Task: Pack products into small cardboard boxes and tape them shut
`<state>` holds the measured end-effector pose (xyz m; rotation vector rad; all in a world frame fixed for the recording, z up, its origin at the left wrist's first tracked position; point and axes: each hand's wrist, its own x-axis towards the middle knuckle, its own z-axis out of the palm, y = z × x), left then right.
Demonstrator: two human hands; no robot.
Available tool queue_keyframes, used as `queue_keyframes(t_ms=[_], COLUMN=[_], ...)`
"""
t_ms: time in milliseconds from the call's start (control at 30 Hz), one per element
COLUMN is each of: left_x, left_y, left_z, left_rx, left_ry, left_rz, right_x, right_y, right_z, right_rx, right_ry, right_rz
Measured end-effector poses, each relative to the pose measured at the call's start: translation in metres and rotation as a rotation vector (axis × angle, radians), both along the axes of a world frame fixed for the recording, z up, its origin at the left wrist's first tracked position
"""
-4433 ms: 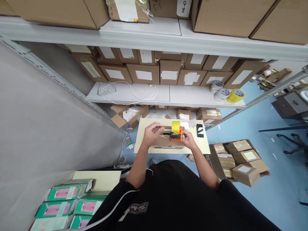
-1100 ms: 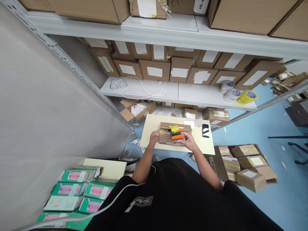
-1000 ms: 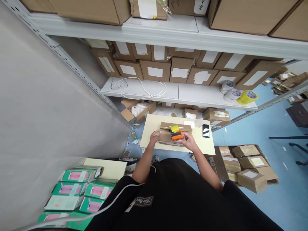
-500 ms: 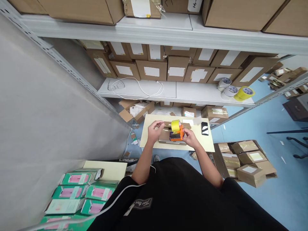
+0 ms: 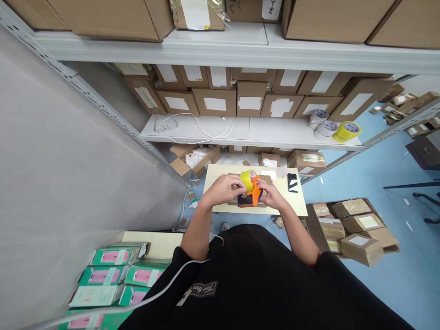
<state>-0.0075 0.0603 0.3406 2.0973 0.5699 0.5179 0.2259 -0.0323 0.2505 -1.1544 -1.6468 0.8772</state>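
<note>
In my right hand (image 5: pixel 272 195) is an orange and dark tape dispenser (image 5: pixel 255 192), gripped at its right side above the small table (image 5: pixel 220 172). A roll of yellow tape (image 5: pixel 246 180) is mounted on it. My left hand (image 5: pixel 225 189) is at the roll's left side, thumb and fingers pinched together at the tape; the loose end itself is too small to make out. Beneath the dispenser lies a cardboard box (image 5: pixel 266 178), mostly hidden by my hands and the dispenser.
A phone (image 5: pixel 292 183) lies at the table's right end. Ahead, a shelf (image 5: pixel 271 130) carries tape rolls (image 5: pixel 347 131), a white cable (image 5: pixel 206 137) and labelled boxes. A large carton of parcels (image 5: pixel 360 243) stands on the floor at right; green boxes (image 5: pixel 112 256) are stacked at lower left.
My left hand has moved right, from beside the dispenser to the tape roll, and its fingers have closed. The dispenser has tilted and shifted slightly left in my right hand.
</note>
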Motion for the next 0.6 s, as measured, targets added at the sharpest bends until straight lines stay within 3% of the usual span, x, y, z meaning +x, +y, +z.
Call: queue_keyframes(t_ms=[167,333,600], left_x=[0.000,-0.003,-0.002], left_y=[0.003,0.007,0.015], left_z=[0.002,-0.002,-0.016], left_rx=[-0.044,-0.007,-0.353], left_ry=[0.067,0.057,-0.063], left_rz=[-0.014,0.099,0.023], right_x=[-0.004,-0.006,-0.001], right_y=[0.000,-0.005,-0.010], right_z=[0.010,0.009,0.005], right_rx=[0.026,-0.028,-0.061], right_ry=[-0.033,0.037,0.022], right_rz=[0.066,0.088,0.079])
